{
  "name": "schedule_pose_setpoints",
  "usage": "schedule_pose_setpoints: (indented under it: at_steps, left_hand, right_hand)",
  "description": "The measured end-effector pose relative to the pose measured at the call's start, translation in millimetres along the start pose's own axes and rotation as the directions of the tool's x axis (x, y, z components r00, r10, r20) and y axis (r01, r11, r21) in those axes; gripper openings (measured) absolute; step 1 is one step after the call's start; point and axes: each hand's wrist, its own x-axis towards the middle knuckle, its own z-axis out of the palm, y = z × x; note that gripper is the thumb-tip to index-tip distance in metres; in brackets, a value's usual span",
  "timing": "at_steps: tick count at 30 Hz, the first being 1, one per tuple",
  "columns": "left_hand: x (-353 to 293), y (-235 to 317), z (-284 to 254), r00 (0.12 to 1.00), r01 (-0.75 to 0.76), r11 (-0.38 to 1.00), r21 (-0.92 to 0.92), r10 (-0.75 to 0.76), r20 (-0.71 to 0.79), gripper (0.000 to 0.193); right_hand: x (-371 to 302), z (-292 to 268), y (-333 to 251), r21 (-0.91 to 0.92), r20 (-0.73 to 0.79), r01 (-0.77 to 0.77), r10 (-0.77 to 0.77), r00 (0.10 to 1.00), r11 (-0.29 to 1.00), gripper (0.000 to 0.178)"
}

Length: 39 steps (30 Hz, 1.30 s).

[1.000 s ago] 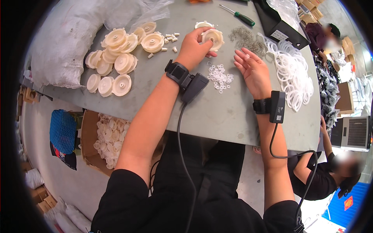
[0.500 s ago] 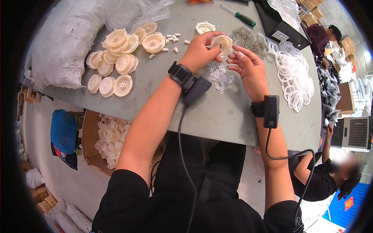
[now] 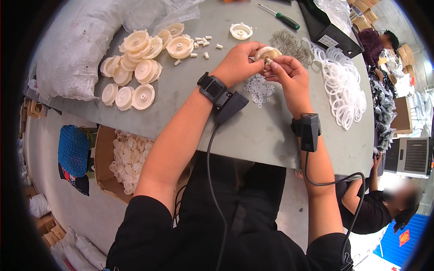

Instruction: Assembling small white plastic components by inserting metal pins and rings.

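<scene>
Closer now: the right hand (image 3: 293, 80) has been brought to the cream disc (image 3: 266, 52), gripped at its rim by the left hand's (image 3: 238, 63) fingers above the worktop (image 3: 253, 135). At its hub, a small piece (image 3: 267, 60), kind unclear, is pinched by right fingers; rim best kept steady, pressure straight.

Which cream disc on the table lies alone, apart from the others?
The cream disc beyond the left hand; the other discs on the table are clustered farther left, near the white sack.

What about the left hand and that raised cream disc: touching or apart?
Touching: the head view shows the left hand gripping the cream disc by its edge.
</scene>
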Motion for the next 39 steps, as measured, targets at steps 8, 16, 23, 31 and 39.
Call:
schedule_pose_setpoints:
  at_steps: [8, 16, 23, 31, 39]
  left_hand:
    - [-3, 10, 6, 0.996, 0.091, 0.971, -0.219, -0.083, 0.045, 0.039]
    - [-2, 2, 17, 0.992, 0.125, 0.930, -0.346, -0.125, 0.024, 0.036]
    - [-2, 5, 10, 0.979, 0.191, 0.915, -0.355, -0.202, 0.007, 0.034]
    - [1, 3, -8, 0.982, 0.177, 0.816, -0.550, -0.183, 0.044, 0.034]
    - [5, -5, -14, 0.980, 0.188, 0.829, -0.527, -0.190, 0.052, 0.035]
  right_hand:
    - [1, -5, 9, -0.074, -0.093, 0.056, -0.062, 0.994, 0.996, 0.014]
    - [-2, 5, 8, -0.186, -0.211, 0.108, -0.147, 0.967, 0.977, 0.010]
    - [-3, 2, 8, -0.339, -0.297, 0.020, -0.128, 0.946, 0.940, 0.026]
    - [2, -17, -14, -0.217, 0.044, 0.111, -0.104, 0.994, 0.970, 0.031]
    - [1, -41, -13, -0.728, 0.164, -0.068, 0.269, 0.949, 0.682, 0.014]
